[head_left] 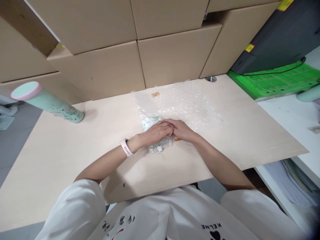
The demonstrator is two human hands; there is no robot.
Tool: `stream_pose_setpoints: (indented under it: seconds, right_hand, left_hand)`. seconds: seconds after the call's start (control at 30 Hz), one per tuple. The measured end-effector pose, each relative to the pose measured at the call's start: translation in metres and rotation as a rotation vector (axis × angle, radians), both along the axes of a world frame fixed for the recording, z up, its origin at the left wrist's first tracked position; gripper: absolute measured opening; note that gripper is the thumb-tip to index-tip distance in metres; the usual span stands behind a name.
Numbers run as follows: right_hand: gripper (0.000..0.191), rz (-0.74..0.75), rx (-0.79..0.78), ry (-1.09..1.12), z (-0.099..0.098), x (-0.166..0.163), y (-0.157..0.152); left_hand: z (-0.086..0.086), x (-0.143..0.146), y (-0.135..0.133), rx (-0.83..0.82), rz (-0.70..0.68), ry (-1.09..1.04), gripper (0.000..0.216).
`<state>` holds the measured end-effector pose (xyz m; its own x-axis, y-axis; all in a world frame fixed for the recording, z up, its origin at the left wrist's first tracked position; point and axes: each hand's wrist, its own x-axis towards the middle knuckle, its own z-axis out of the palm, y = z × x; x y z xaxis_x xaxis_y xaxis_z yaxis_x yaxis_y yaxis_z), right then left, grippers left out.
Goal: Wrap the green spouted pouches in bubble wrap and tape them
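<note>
A sheet of clear bubble wrap (pixel 180 100) lies spread on the pale wooden table, its near left part folded or bunched around something greenish and shiny that I cannot make out. My left hand (pixel 160 130), a pale pink band at its wrist, rests on that bunched part with bent fingers closed on the wrap. My right hand (pixel 182 129) meets it from the right, fingers curled and touching the left fingers, also closed on the wrap. A small orange piece (pixel 178 139) shows beneath the right hand. Both sets of fingertips are partly hidden.
Cardboard boxes (pixel 175 53) are stacked along the table's back edge. A mint-green tumbler (pixel 57 106) stands at the left. To the right are a green plastic crate (pixel 280 80) with a dark grey case (pixel 277 40) on it, and a white side table (pixel 290 116).
</note>
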<state>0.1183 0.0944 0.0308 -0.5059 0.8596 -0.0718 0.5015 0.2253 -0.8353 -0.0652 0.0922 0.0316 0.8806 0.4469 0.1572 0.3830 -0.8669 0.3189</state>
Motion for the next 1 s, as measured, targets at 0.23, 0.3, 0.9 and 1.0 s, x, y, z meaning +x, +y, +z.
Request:
stream_pose_setpoints:
  seconds: [0.23, 0.3, 0.9, 1.0]
  right_hand:
    - [0.055, -0.015, -0.009, -0.089, 0.001, -0.002, 0.000]
    - [0.054, -0.004, 0.032, -0.092, -0.003, -0.001, 0.001]
    - [0.029, 0.106, 0.245, -0.020, -0.002, -0.015, -0.039]
    - [0.038, 0.122, 0.227, -0.074, -0.005, -0.015, -0.038]
  left_hand:
    - [-0.010, 0.001, 0.003, -0.104, 0.175, -0.054, 0.015]
    - [-0.010, 0.003, 0.003, -0.147, 0.213, -0.069, 0.014]
    - [-0.021, -0.020, -0.008, -0.194, 0.528, -0.421, 0.062]
    - [-0.018, -0.034, -0.024, -0.207, 0.850, -0.662, 0.054]
